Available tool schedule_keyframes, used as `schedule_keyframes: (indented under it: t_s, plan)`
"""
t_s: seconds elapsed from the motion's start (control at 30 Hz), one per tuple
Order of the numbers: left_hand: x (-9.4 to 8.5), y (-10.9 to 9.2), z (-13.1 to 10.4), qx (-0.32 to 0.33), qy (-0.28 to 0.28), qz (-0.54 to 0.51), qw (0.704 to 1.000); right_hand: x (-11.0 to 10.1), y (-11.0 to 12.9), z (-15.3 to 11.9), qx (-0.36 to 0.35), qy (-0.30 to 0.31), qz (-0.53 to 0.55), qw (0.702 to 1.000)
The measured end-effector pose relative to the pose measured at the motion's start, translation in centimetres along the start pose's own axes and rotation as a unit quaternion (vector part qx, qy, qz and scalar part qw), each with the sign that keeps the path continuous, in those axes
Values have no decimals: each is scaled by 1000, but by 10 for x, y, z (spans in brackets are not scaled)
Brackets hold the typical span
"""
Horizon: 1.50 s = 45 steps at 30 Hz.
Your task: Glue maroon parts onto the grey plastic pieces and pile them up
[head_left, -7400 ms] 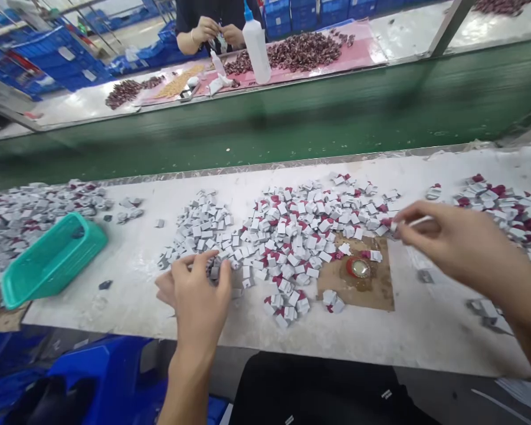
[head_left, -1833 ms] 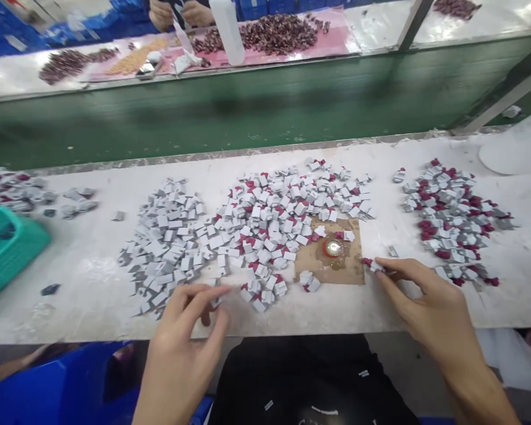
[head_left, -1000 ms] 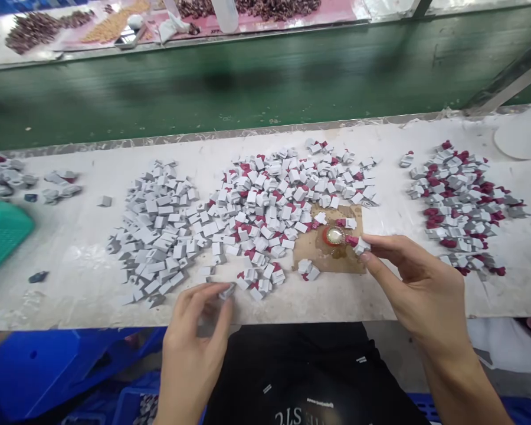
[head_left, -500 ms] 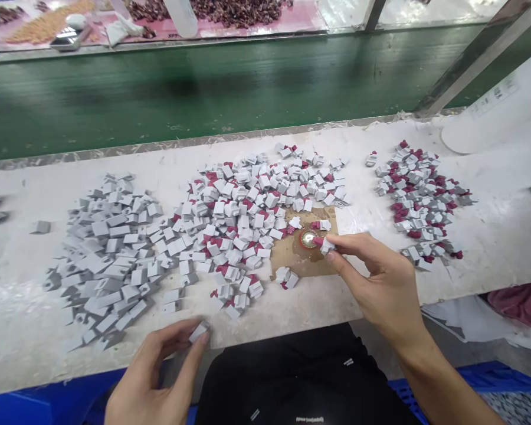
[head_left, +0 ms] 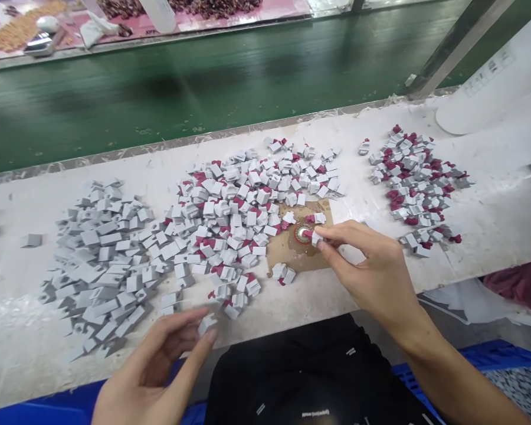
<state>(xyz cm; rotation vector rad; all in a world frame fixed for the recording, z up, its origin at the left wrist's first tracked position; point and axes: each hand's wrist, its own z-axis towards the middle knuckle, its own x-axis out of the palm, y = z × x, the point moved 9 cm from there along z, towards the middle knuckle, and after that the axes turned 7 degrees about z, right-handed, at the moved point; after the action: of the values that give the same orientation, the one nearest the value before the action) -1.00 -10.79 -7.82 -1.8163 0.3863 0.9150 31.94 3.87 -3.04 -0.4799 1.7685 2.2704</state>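
My right hand [head_left: 369, 268] pinches a small grey plastic piece with a maroon end [head_left: 316, 238] between thumb and fingertips. The maroon end is at a round metal disc with a red rim [head_left: 302, 234], set on a wet brown patch [head_left: 287, 255]; whether they touch I cannot tell. Near the table's front edge, my left hand [head_left: 159, 360] holds a plain grey plastic block [head_left: 207, 323] between thumb and forefinger. Loose grey blocks [head_left: 101, 260] are heaped at the left. Grey pieces with maroon parts [head_left: 230, 206] form the middle heap.
Another heap of grey-and-maroon pieces [head_left: 418, 183] lies at the right. Behind the white table [head_left: 17, 307] runs a green belt [head_left: 159, 100]. A metal post [head_left: 455, 53] and a large white cylinder [head_left: 482, 94] stand at the back right. A blue crate [head_left: 491, 354] is below.
The view has shifted slightly. My left hand has moved a little right and up with its block, its fingers now wider around it. My right hand's maroon end is slightly nearer the disc's centre.
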Motion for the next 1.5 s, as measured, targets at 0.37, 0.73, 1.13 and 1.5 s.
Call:
schedule_keyframes:
  t_s: [0.37, 0.73, 1.13, 1.5]
  plan:
    - [76, -143, 61, 61, 141, -278, 948, 3, -27, 0, 161, 11, 288, 944]
    - [113, -172, 64, 71, 249, -383, 887, 8, -33, -1, 174, 13, 388, 905]
    - [89, -178, 52, 140, 238, -285, 918, 4, -3, -2, 126, 85, 289, 945]
    - [80, -163, 58, 160, 213, -231, 936, 21, 3, 14, 144, 172, 278, 934]
